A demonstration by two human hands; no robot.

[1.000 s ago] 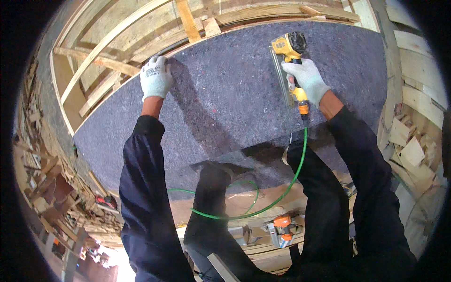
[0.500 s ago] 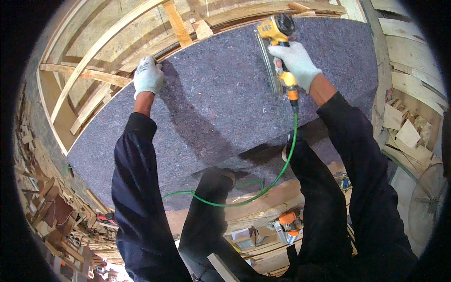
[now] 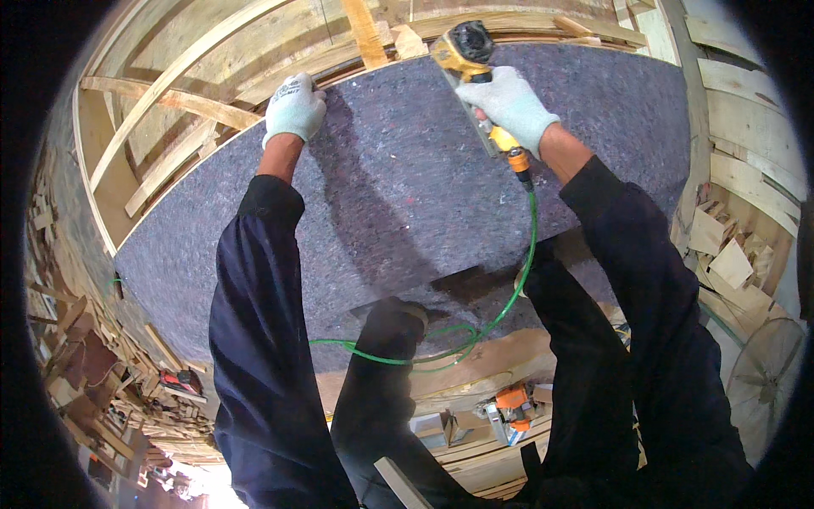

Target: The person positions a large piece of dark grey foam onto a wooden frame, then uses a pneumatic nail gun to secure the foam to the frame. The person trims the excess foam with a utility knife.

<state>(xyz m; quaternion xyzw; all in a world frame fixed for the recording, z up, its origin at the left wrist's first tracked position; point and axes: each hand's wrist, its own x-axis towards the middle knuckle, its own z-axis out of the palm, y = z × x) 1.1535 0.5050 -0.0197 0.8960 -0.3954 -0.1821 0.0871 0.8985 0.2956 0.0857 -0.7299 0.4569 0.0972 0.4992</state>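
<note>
Left hand: we see our left hand (image 3: pixel 293 109) back upward, arm reaching almost straight, fingers folded at the far edge of the grey felt sheet (image 3: pixel 475 222); whether they grip it we cannot tell.
Right hand: our right hand (image 3: pixel 513 109), arm slanting inward, is wrapped around the handle of the yellow nailer (image 3: pixel 458 64).
Nailer: we see its black-capped head by the felt sheet's far edge, right of the middle; contact is unclear.
Glove print: dark lettering on the left glove, too small for us to read surely.
Left of sheet: wood scraps (image 3: pixel 110 399) and a red tool (image 3: pixel 181 380).
Far edge: a wooden frame (image 3: pixel 203 108).
Near edge: our legs; the green hose (image 3: pixel 532 229) loops across the left one. Beyond, an orange tool (image 3: pixel 512 399).
Right of sheet: pale offcuts (image 3: pixel 731 263) and a round fan (image 3: pixel 767 382).
</note>
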